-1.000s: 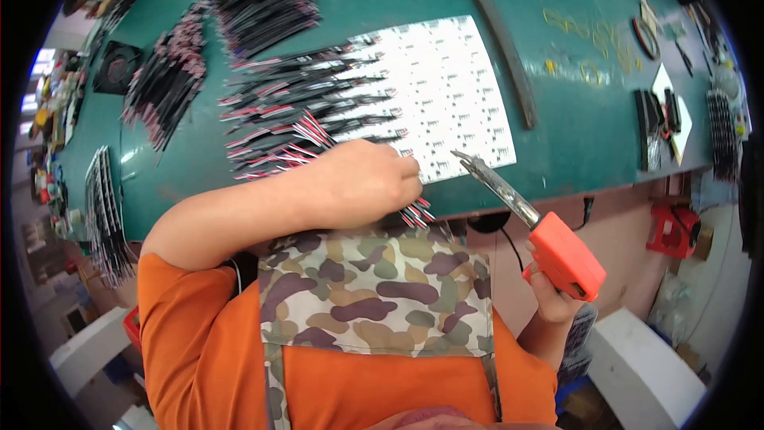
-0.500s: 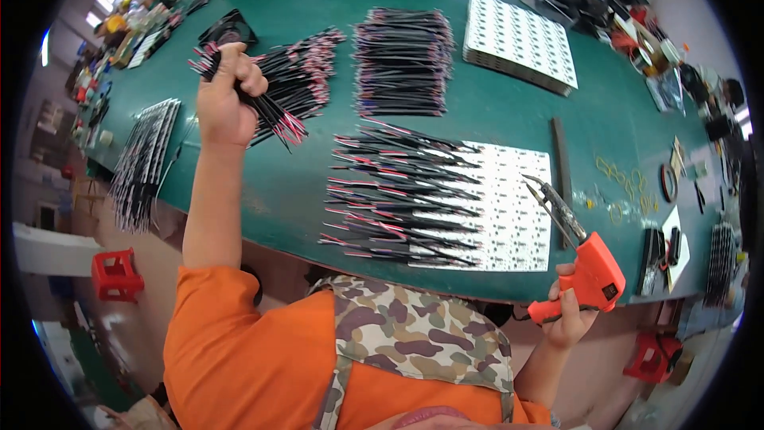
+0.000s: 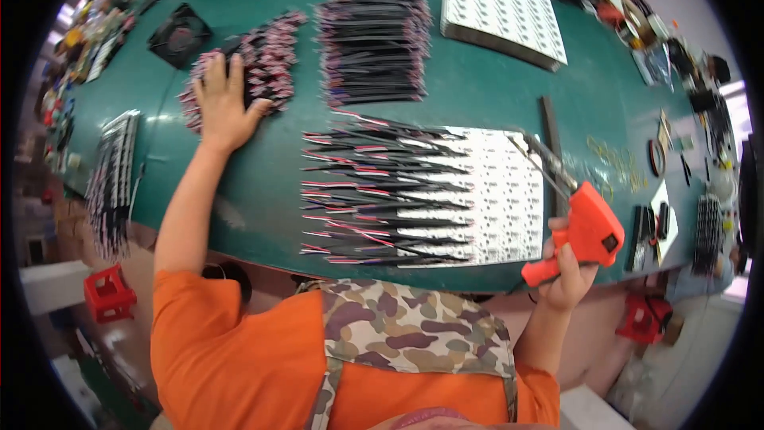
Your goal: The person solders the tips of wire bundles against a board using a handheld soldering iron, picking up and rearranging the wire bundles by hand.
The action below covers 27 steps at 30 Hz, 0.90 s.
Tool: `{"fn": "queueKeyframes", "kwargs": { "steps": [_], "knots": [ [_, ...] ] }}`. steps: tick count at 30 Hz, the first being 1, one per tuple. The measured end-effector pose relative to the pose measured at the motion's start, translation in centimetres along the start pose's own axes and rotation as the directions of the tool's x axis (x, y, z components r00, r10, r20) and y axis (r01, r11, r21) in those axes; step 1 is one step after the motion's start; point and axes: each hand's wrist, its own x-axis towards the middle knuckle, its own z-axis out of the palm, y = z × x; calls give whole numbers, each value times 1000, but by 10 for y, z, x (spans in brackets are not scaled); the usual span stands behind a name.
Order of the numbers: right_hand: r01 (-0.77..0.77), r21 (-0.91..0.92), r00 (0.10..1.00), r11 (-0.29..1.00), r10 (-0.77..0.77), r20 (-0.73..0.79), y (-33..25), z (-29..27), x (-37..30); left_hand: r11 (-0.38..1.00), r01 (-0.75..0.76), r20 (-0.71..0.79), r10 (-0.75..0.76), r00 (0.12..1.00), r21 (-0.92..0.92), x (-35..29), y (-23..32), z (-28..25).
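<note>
My left hand (image 3: 226, 111) lies with its fingers spread on a loose pile of short black wires (image 3: 272, 56) with red and pink ends, at the far left of the table. In my right hand (image 3: 567, 280) is a red soldering gun (image 3: 595, 227), held by its grip. Its metal tip points up and left, over the upper right corner of a white circuit board panel (image 3: 509, 207). Rows of black wires (image 3: 358, 191) with red and white ends lie across the panel's left part and stick out past its left edge.
Behind the panel is a neat stack of black wires (image 3: 374, 44). A stack of white panels (image 3: 501, 12) stands at the back right, a small black fan (image 3: 180, 36) at the back left. A dark bar (image 3: 551, 131) lies beside the panel. Wired panels (image 3: 111, 175) sit at the left edge.
My left hand has let go of the bundle of wires it gripped and now lies open on the pile. The soldering gun stays in my right hand. The whole view has shifted slightly.
</note>
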Motion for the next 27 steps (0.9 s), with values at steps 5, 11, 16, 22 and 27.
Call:
{"fn": "queueKeyframes", "kwargs": {
  "steps": [5,11,16,22,27],
  "knots": [
    [62,49,998,997,-62,2,-7,0,24,987,-160,-70,158,985,-25,16,-25,-3],
    [74,105,995,992,-80,53,0,-3,41,962,-263,-15,262,965,-71,17,-34,-4],
    [64,215,996,974,-76,48,14,-9,55,970,-177,-34,174,984,-166,53,9,-41],
    [37,234,999,972,-35,-12,21,-14,58,854,-352,-73,352,933,-382,128,116,-62],
    [9,222,997,975,9,-78,18,-16,57,886,-361,23,384,923,-290,176,131,-30]
  ]
}}
